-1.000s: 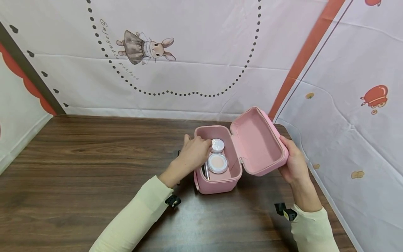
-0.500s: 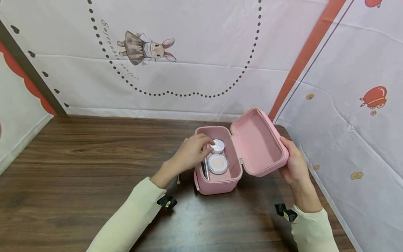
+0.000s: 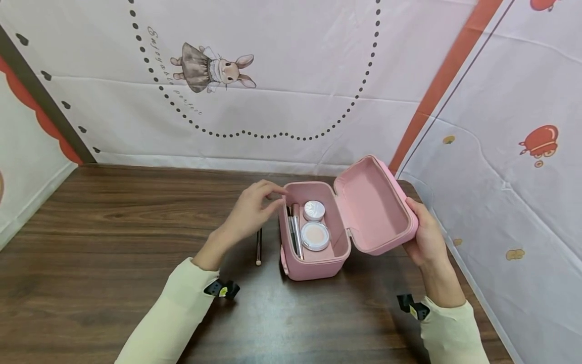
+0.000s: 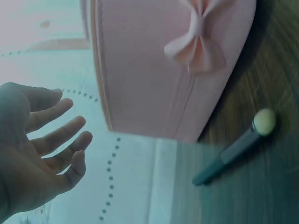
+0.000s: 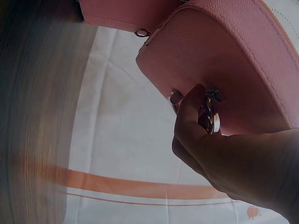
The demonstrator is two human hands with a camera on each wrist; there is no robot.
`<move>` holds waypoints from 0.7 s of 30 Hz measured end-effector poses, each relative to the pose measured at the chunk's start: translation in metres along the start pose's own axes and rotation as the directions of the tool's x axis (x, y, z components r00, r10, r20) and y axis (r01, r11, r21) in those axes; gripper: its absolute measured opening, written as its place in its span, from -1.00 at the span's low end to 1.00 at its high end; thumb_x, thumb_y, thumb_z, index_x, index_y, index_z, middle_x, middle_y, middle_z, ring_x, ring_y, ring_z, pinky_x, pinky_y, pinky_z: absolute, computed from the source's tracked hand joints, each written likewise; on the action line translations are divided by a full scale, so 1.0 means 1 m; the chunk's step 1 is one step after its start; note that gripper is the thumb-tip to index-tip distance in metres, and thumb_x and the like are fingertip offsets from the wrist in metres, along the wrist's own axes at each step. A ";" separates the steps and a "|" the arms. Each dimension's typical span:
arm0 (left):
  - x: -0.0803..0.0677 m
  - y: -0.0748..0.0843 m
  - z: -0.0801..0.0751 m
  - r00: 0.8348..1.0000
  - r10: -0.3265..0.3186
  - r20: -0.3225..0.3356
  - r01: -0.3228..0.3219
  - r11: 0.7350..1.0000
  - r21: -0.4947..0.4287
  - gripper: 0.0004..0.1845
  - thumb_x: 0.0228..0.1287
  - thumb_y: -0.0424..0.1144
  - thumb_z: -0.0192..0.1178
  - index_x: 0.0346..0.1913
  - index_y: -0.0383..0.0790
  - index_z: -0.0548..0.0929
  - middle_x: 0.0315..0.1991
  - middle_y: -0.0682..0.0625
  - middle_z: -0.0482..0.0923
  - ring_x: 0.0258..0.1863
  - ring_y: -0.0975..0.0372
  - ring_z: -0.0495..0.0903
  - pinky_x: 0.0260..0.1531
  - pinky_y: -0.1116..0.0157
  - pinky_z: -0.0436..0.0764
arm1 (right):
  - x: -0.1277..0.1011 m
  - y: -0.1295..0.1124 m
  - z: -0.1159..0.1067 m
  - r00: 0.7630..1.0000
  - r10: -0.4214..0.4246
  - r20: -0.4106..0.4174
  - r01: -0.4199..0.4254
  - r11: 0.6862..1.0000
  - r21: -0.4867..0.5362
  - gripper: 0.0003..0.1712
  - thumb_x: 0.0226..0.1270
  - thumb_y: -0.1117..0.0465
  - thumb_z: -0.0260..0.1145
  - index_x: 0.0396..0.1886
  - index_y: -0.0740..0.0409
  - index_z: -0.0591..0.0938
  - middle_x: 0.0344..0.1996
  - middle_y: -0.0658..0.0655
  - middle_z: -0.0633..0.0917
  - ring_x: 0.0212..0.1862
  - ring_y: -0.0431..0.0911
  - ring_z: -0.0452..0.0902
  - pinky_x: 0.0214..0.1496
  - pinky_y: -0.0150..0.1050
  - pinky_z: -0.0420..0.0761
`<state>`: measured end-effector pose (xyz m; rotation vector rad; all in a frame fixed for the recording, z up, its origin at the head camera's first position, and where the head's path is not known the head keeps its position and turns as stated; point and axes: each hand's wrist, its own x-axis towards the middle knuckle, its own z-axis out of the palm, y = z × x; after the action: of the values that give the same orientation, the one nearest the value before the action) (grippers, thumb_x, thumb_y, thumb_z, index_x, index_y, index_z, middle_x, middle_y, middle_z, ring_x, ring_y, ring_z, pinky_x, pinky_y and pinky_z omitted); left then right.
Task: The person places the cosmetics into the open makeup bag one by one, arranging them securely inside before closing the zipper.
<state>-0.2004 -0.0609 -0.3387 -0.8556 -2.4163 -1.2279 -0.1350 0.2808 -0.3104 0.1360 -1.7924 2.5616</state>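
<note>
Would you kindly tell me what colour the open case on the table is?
The case is pink inside and out, seen best in the head view.

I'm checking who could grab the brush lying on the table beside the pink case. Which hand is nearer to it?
Left. The left hand hovers open just above the brush, left of the pink case. The right hand holds the case's open lid on the far side.

A makeshift home-style recording corner

Printed white fabric sheets with a cartoon rabbit (image 3: 211, 68) and red toy cars (image 3: 539, 139) wall in a dark wood-grain table (image 3: 113, 237); a pink leatherette cosmetics case (image 3: 318, 227) sits there.
</note>
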 end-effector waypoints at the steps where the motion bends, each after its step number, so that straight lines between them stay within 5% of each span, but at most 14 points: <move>1: -0.001 -0.002 -0.002 1.000 -0.016 -0.004 0.016 1.000 -0.005 -0.79 0.24 -0.36 0.27 -0.07 -0.29 0.67 -0.14 -0.10 0.59 -0.22 0.06 0.54 -0.21 0.10 0.52 | 0.000 0.000 0.000 1.000 -0.001 -0.003 0.001 1.000 -0.003 -0.63 0.54 0.06 -0.05 -0.12 0.19 0.60 -0.31 0.08 0.67 -0.33 -0.12 0.60 -0.35 -0.28 0.58; 10: -0.013 -0.023 -0.006 0.986 -0.164 0.026 0.164 0.986 0.005 -0.77 0.28 -0.32 0.24 -0.02 -0.29 0.65 -0.18 -0.09 0.54 -0.49 0.20 0.43 -0.51 0.26 0.43 | 0.000 -0.001 0.001 1.000 0.005 -0.029 -0.005 1.000 -0.015 -0.64 0.52 0.05 -0.03 -0.12 0.19 0.60 -0.32 0.08 0.67 -0.33 -0.13 0.60 -0.35 -0.29 0.58; 21: -0.023 -0.046 0.000 0.953 -0.277 0.126 0.275 0.961 0.035 -0.65 0.23 -0.31 0.29 0.07 -0.31 0.59 -0.10 -0.16 0.54 -0.42 0.15 0.46 -0.43 0.22 0.46 | 0.001 -0.002 0.001 1.000 0.013 -0.024 -0.013 1.000 0.009 -0.65 0.52 0.06 -0.02 -0.13 0.19 0.60 -0.31 0.07 0.66 -0.32 -0.13 0.60 -0.34 -0.29 0.58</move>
<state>-0.2114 -0.0908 -0.3791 -0.6247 -2.7206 -1.2792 -0.1357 0.2802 -0.3080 0.0929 -1.7804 2.5683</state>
